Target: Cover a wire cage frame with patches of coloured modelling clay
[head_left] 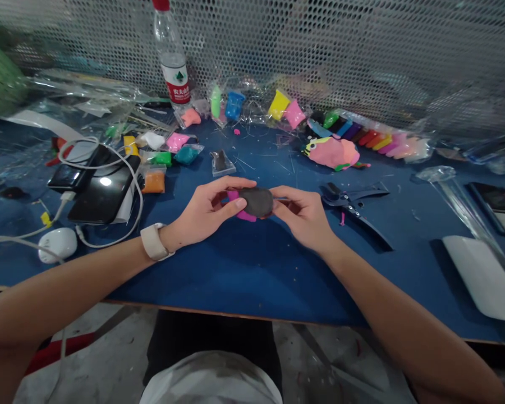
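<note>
Between both hands, just above the blue table, is a flattened dark grey lump of modelling clay (258,202) with bright magenta clay (247,216) behind and below it. My left hand (216,207) is closed on its left side, thumb lying on the grey face. The fingers of my right hand (301,213) pinch its right edge. A pink clay fish-like figure (330,152) with an eye and green and yellow bits lies beyond my right hand. Pliers with dark handles (353,207) rest right of that hand. Ahead is a small packet of dark clay (221,162).
Clay packets, such as an orange one (154,181), lie at the left. Black phones (105,191) and a white cable (141,207) lie there too. A water bottle (174,67) stands by the mesh panel (252,45). A white case (482,275) sits at the right edge.
</note>
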Demonstrator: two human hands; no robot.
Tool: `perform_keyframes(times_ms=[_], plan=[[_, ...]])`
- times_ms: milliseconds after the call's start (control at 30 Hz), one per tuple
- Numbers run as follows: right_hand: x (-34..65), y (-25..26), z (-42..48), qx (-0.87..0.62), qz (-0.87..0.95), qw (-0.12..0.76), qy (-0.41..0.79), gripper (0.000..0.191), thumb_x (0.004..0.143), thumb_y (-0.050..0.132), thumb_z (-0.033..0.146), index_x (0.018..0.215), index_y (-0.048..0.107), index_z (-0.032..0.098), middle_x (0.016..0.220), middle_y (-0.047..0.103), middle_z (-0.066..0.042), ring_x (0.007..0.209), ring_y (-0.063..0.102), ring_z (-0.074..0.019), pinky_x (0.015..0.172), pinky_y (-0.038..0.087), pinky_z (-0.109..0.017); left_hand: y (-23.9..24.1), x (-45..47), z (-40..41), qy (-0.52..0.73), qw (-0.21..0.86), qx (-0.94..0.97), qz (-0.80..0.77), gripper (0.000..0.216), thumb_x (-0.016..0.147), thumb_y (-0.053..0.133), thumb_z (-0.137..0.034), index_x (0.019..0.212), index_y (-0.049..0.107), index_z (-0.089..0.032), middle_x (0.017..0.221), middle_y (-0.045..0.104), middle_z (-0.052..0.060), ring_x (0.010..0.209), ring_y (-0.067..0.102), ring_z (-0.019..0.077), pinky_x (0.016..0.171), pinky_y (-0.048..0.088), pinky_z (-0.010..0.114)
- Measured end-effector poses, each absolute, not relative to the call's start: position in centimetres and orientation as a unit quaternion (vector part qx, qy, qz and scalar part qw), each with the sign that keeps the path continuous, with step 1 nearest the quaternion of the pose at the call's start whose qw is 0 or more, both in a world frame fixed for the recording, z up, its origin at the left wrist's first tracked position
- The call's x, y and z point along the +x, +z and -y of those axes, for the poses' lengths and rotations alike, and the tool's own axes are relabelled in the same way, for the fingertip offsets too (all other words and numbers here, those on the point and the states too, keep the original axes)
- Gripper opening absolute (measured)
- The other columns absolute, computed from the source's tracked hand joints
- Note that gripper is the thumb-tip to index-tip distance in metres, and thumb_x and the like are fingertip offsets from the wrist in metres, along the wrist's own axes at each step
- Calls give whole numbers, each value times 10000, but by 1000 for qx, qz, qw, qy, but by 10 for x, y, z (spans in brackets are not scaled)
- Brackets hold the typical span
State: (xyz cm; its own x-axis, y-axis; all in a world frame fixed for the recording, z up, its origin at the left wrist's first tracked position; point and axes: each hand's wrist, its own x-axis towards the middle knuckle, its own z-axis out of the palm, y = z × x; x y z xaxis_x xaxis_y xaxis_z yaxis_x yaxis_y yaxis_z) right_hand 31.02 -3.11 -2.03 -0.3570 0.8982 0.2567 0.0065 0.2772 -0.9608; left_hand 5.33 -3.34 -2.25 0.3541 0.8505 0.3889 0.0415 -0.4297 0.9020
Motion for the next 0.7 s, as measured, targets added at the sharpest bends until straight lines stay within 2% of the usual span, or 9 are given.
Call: perform_keyframes(times_ms=[200,400,567,700], plan=[[312,-27,28,-337,627,479,514,261,953,945,497,1096,930,280,1016,899,-47,843,857,-215,824,743,-403,-21,53,31,491,452,681,-303,425,1048,843,-482,1386,816,-226,1398,820,135,1214,805,253,996,715,356],[309,-25,32,-367,645,494,453,195,956,945,464,1071,942,307,1015,901,-47,905,845,-226,818,723,-397,-25,49,30,486,462,683,-289,300,1064,833,-449,1277,869,-241,1282,855,115,1139,820,246,964,692,359],[306,-19,40,-370,690,512,352,103,1012,894,380,1094,941,339,1096,876,-51,936,820,-221,797,702,-392,-23,51,32,486,343,739,-316,226,1050,851,-405,1203,883,-242,1176,861,98,1081,794,224,997,649,360],[304,-18,44,-367,709,520,304,110,1002,893,312,1093,942,349,1000,837,-34,851,779,-195,729,688,-355,-20,51,34,486,258,764,-336,202,1056,842,-405,1176,885,-249,1157,859,90,1039,793,216,982,666,365]])
